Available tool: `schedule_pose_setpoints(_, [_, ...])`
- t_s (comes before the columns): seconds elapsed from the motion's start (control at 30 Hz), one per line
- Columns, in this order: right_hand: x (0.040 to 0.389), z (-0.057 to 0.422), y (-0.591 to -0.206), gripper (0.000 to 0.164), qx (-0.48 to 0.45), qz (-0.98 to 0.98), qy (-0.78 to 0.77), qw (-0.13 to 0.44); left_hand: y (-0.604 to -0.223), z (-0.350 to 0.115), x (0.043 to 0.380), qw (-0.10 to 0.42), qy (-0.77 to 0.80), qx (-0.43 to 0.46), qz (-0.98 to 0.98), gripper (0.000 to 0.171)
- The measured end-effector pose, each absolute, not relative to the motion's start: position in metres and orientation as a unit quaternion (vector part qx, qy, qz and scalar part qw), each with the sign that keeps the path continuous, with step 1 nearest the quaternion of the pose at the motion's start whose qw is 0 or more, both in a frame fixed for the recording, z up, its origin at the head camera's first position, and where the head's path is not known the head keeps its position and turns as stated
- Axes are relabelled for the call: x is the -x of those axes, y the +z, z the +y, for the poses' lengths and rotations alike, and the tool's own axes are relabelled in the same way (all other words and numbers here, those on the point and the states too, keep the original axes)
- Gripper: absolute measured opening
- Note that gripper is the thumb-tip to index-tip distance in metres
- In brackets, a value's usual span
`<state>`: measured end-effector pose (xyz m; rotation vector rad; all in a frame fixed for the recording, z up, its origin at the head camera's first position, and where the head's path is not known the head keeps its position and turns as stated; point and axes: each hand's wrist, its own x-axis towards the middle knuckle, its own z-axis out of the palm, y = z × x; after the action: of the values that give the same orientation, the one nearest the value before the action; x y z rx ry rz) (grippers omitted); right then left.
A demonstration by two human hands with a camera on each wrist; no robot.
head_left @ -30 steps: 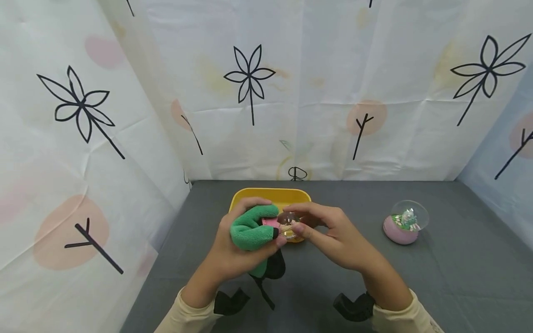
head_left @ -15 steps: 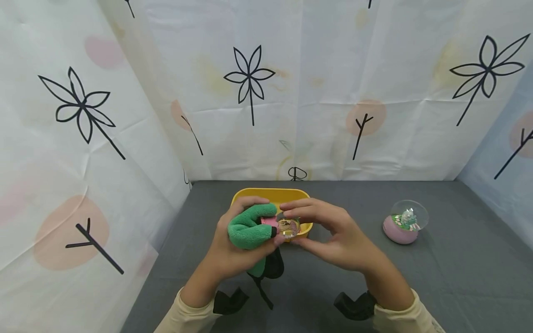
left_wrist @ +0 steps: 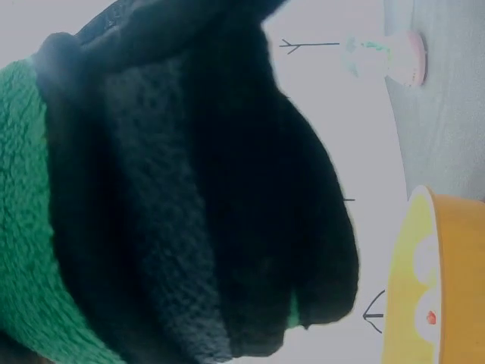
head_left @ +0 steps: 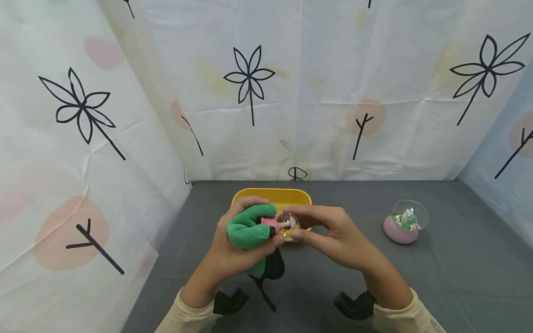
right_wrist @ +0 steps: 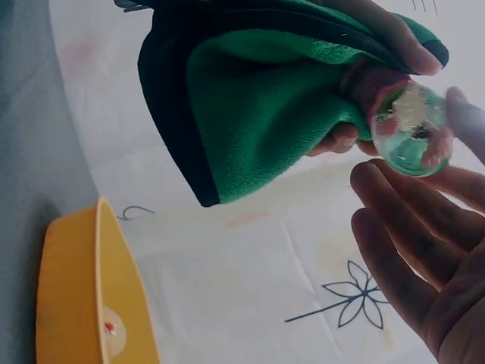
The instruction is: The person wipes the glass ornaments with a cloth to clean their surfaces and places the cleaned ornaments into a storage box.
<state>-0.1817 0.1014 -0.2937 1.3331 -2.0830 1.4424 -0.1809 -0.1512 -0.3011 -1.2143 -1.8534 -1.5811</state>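
Note:
My left hand (head_left: 225, 254) grips a green cloth (head_left: 246, 231) with black edging and a dangling black cord. The cloth is folded around the pink base of a small snow globe (head_left: 289, 225), whose clear dome faces right. With thumb and fingertips, my right hand (head_left: 343, 238) pinches that dome. Pale and pink figures show through the dome (right_wrist: 413, 129) in the right wrist view, where the cloth (right_wrist: 258, 129) hangs down beside it. Dark cloth folds (left_wrist: 159, 197) fill much of the left wrist view and hide the left fingers there.
A yellow tray (head_left: 250, 190) stands on the grey table (head_left: 333, 192) behind my hands, partly covered by them. To the right sits a second snow globe (head_left: 401, 231) with a pink base. A patterned white curtain (head_left: 320, 60) surrounds the table.
My right fingers loosened from the dome half a second ago and now pinch it again; the figures inside appear turned. My left hand and the cloth have barely moved.

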Motion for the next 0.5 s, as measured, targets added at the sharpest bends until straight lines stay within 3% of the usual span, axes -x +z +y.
schedule_pose_setpoints(0.13, [0.1808, 0.1012, -0.2956, 0.039, -0.439, -0.732, 0.506, 0.122, -0.3014, -0.1515, 0.1809, 0.205, -0.564, 0.442, -0.666, 0.062])
schedule_pose_setpoints(0.5, [0.1769, 0.0989, -0.2921, 0.04, -0.414, -0.708, 0.557, 0.129, -0.2979, -0.1584, 0.1811, 0.211, -0.56, 0.419, -0.682, 0.068])
